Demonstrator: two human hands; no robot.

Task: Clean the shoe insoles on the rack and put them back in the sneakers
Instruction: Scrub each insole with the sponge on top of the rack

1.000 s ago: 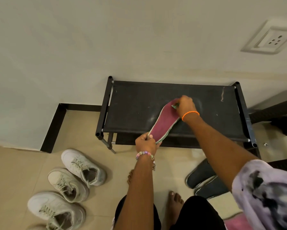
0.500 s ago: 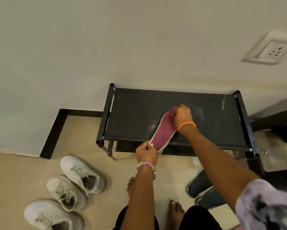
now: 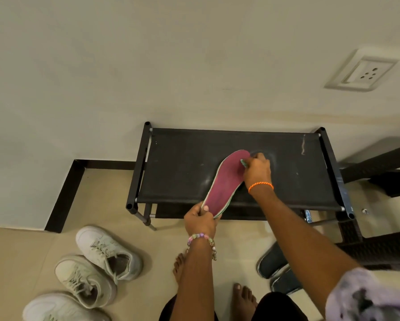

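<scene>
Nearest the camera, two bare feet (image 3: 243,297) stand on the beige tiled floor (image 3: 20,262), flanked at the lower right by a lilac tie-dyed sleeve (image 3: 368,300). To the left lie three off-white lace-up sneakers (image 3: 106,252), arranged in a diagonal row and touching or nearly touching one another; the nearest is cut by the frame edge. To the right of the feet, a pair of dark slip-on shoes (image 3: 274,262) rests side by side on the floor, partly hidden by the right forearm.

The left hand (image 3: 200,220), wearing a multicoloured bead bracelet (image 3: 202,238), pinches the heel end of a magenta foam insole with a pale green rim (image 3: 226,181), thumb on top. The insole slopes from this hand, just in front of the rack's near rail, up and away over the rack surface.

The right hand (image 3: 257,171), with an orange thread band (image 3: 260,185) at the wrist, has its fingers curled round a small pale green cleaning item (image 3: 243,162), pressed against the toe end of the insole; what the item is cannot be told.

Beneath both lies the black fabric-topped metal shoe rack (image 3: 182,172), its top bearing pale scuff marks, set against the cream wall (image 3: 148,66). A white wall socket (image 3: 361,74) sits at the upper right, and dark wicker furniture (image 3: 384,251) stands at the right edge.
</scene>
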